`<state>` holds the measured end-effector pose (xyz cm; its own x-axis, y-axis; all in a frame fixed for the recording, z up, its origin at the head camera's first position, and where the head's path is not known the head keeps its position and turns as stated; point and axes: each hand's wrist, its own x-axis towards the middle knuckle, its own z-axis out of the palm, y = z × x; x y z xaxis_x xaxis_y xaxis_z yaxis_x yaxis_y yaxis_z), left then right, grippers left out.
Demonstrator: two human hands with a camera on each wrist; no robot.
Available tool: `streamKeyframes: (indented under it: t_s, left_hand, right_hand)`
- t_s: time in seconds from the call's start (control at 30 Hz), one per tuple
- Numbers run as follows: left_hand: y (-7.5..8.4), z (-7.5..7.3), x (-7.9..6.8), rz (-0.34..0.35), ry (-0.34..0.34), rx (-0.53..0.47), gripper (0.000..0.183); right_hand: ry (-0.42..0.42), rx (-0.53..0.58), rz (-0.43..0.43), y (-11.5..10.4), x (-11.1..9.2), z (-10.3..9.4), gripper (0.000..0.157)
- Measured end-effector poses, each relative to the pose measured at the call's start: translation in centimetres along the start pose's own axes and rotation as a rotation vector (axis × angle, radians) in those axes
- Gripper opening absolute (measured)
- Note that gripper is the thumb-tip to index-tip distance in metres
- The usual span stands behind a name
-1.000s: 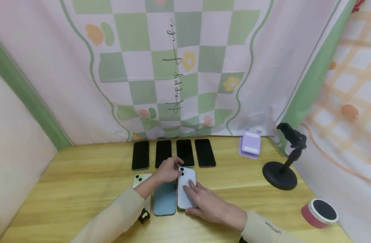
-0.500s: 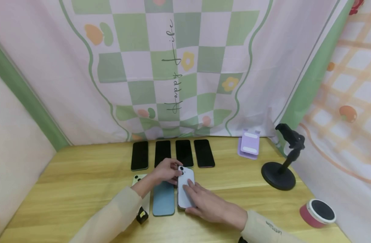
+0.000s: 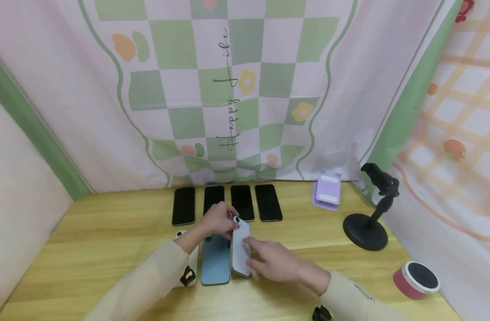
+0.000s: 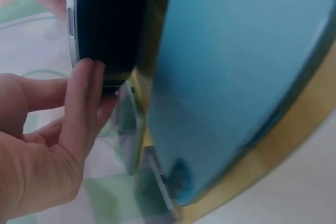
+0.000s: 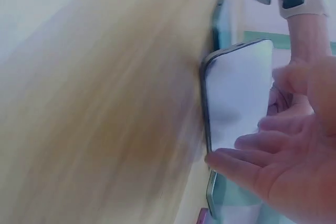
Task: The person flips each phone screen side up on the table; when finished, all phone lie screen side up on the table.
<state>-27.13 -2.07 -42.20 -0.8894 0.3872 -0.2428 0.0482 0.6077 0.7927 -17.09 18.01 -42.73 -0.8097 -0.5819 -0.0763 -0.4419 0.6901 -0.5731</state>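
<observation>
A pale lavender smartphone (image 3: 240, 250) is tilted on its long edge above the wooden table. My left hand (image 3: 219, 218) pinches its camera end; in the left wrist view the phone's dark screen (image 4: 107, 22) faces that hand. Against the phone's back and right side, the loosely extended fingers of my right hand (image 3: 278, 262) touch it, as the right wrist view also shows for the right hand (image 5: 294, 145). Just left lies a blue phone (image 3: 215, 265), back up. A pale yellow-green phone (image 3: 193, 263) beside it is partly hidden by my left forearm.
Several dark-screened phones (image 3: 268, 203) lie in a row at the back. Farther right are a purple folding stand (image 3: 327, 191), a black round-based holder (image 3: 365, 232) and a pink-and-white round container (image 3: 415, 280). A checked curtain (image 3: 229, 89) hangs behind the table.
The lavender phone has gone from lying nearly flat to tilted up. My right hand has shifted from resting across its back to its right side; the left keeps holding the camera end.
</observation>
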Motion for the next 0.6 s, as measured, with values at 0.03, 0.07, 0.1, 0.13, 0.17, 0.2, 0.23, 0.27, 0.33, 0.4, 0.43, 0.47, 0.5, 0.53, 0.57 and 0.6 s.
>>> streamKeyframes:
  t_s: [0.03, 0.07, 0.1, 0.13, 0.17, 0.2, 0.23, 0.27, 0.33, 0.4, 0.43, 0.47, 0.5, 0.53, 0.57, 0.6]
  left_hand:
    - [0.3, -0.2, 0.0, -0.001, -0.001, 0.036, 0.034]
    - [0.7, -0.3, 0.0, -0.004, -0.002, 0.072, 0.034]
    - [1.0, -0.4, 0.0, -0.007, -0.005, 0.11, 0.035]
    - [1.3, -0.6, 0.1, -0.011, -0.008, 0.139, 0.034]
    - [1.7, -0.7, 0.1, -0.019, -0.01, 0.178, 0.034]
    - [2.0, -0.8, 0.1, -0.024, -0.01, 0.215, 0.032]
    - [2.3, -0.9, 0.2, -0.03, -0.013, 0.25, 0.021]
    - [2.5, -0.9, 0.2, -0.033, -0.013, 0.278, 0.012]
    - [2.9, -0.9, 0.4, -0.031, -0.011, 0.317, 0.02]
    - [3.3, -0.7, 0.6, -0.022, -0.009, 0.329, 0.04]
    - [3.4, -0.6, 0.7, -0.019, -0.012, 0.322, 0.047]
    - [3.6, -0.4, 0.8, -0.012, -0.009, 0.313, 0.049]
    - [3.6, -0.2, 0.9, -0.004, -0.006, 0.305, 0.051]
    - [3.7, 0.1, 1.1, 0.002, -0.004, 0.296, 0.051]
    - [3.8, 0.4, 1.2, 0.005, -0.003, 0.288, 0.051]
    - [3.8, 0.7, 1.4, 0.01, -0.001, 0.282, 0.052]
  right_hand:
    - [0.015, 0.038, 0.007, -0.1, 0.0, -0.2, 0.056]
    - [0.025, 0.079, 0.018, -0.1, 0.0, -0.3, 0.055]
    - [0.031, 0.123, 0.027, -0.1, 0.0, -0.4, 0.054]
    - [0.034, 0.165, 0.034, -0.1, 0.0, -0.5, 0.053]
    - [0.033, 0.206, 0.043, -0.1, 0.1, -0.5, 0.053]
    - [0.03, 0.245, 0.05, -0.1, 0.1, -0.5, 0.053]
    - [0.02, 0.303, 0.064, -0.2, 0.1, -0.6, 0.053]
    - [0.01, 0.367, 0.082, -0.2, 0.1, -0.6, 0.054]
    - [-0.002, 0.498, 0.124, -0.4, 0.1, -0.6, 0.055]
    - [0.003, 0.634, 0.172, -0.6, 0.2, -0.7, 0.056]
    - [0.012, 0.692, 0.195, -0.7, 0.2, -0.7, 0.057]
    - [0.028, 0.731, 0.213, -0.7, 0.2, -0.7, 0.057]
    - [0.047, 0.762, 0.229, -0.7, 0.2, -0.7, 0.057]
    - [0.067, 0.781, 0.242, -0.7, 0.2, -0.7, 0.056]
    - [0.088, 0.785, 0.254, -0.7, 0.2, -0.7, 0.055]
    - [0.109, 0.785, 0.266, -0.7, 0.2, -0.6, 0.054]
